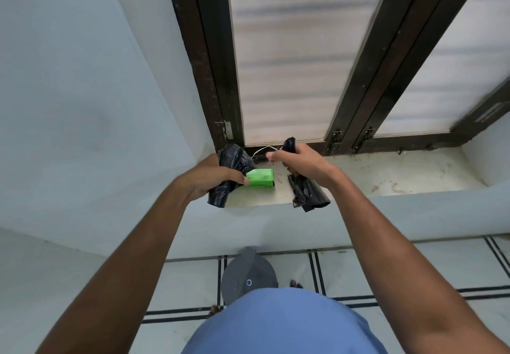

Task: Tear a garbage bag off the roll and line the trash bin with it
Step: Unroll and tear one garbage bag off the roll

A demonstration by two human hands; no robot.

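Partly hidden by fists, the black bag roll (233, 160) sat in the left hand (212, 175) mid-frame; the right hand (299, 164) clenched a torn-off bag (307, 192).

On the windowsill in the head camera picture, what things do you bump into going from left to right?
Left hand gripping the black bag roll → green box → right hand holding a black garbage bag → bare stained windowsill.
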